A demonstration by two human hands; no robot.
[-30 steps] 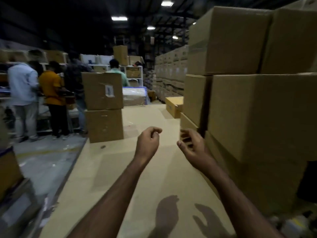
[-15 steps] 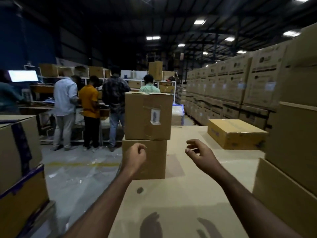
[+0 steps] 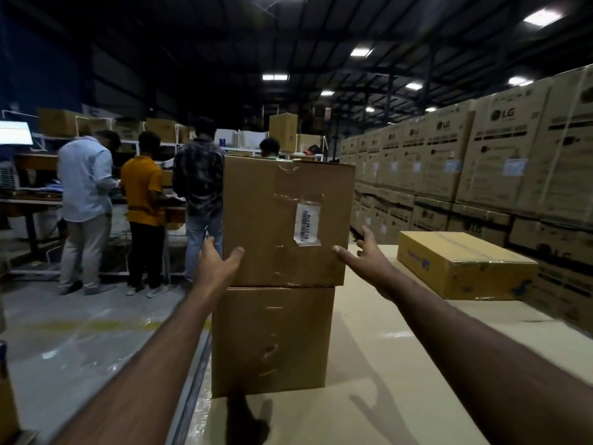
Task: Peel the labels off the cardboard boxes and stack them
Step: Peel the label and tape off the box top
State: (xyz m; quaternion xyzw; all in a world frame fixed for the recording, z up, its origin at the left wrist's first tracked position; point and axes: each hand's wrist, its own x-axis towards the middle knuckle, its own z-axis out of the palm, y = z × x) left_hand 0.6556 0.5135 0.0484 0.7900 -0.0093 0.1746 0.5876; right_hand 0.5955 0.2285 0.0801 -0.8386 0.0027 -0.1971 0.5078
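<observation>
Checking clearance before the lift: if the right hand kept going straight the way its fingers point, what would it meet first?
Probably nothing close: the right hand points past the top box, toward the far wall of boxes. Depth is unclear.

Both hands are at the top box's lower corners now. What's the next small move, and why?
Probably close both hands on the top box and lift it off the lower box. The left hand and right hand flank its bottom corners, fingers spread, and its label is unpeeled, facing the camera.

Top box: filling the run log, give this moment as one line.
top box on lower box | label on | left hand, right hand at sides
</observation>
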